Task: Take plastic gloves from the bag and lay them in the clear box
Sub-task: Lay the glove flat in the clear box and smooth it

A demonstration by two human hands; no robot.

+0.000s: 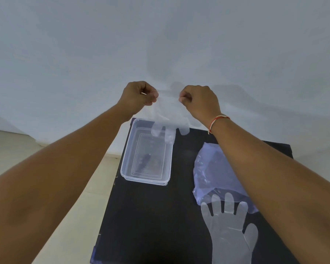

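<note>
A thin clear plastic glove (169,121) hangs fingers down in the air, stretched between my two hands. My left hand (138,96) pinches one corner of its cuff and my right hand (199,102) pinches the other. Its fingertips dangle over the far end of the clear box (127,162), which lies on the black table's left part and looks empty. The bluish plastic bag (208,168) lies crumpled to the right of the box, partly under my right forearm. A second clear glove (231,235) lies flat on the table in front of the bag, fingers pointing away from me.
The black table (151,216) is small, and its left edge runs close beside the box. Pale floor shows to the left. A white wall stands right behind the table's far edge.
</note>
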